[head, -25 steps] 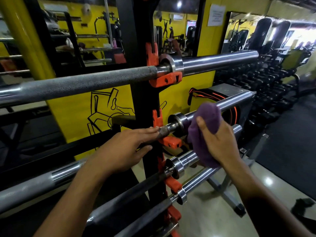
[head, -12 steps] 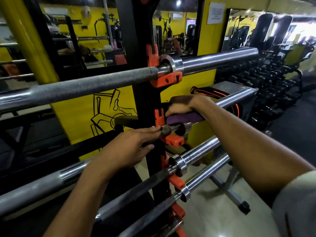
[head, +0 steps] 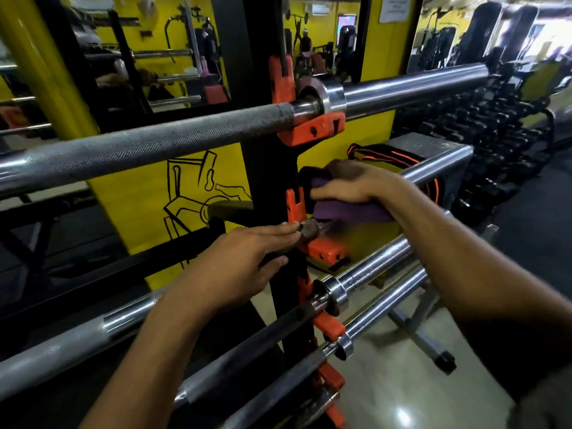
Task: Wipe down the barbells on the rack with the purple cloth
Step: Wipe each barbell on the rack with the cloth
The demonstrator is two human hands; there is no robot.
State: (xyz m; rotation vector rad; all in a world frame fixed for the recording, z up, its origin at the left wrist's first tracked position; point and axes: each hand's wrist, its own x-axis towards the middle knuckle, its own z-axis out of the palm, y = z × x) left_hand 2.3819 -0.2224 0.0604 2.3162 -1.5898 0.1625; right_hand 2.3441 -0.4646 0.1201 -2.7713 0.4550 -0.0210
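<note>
Your right hand grips the purple cloth, bunched soft and light over the second barbell at its sleeve, just right of the rack upright. The bar is heavy, rigid, slick chrome — let the orange cradles carry it. Your left hand rests fingers-straight on its shaft. A second ago the cloth sat further out along the sleeve — the left hand has not moved.

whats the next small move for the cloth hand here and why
Probably slide the right hand outward along the second barbell sleeve: the purple cloth sits bunched at the rack-side end by the orange hook, while the left hand steadies the shaft.
</note>
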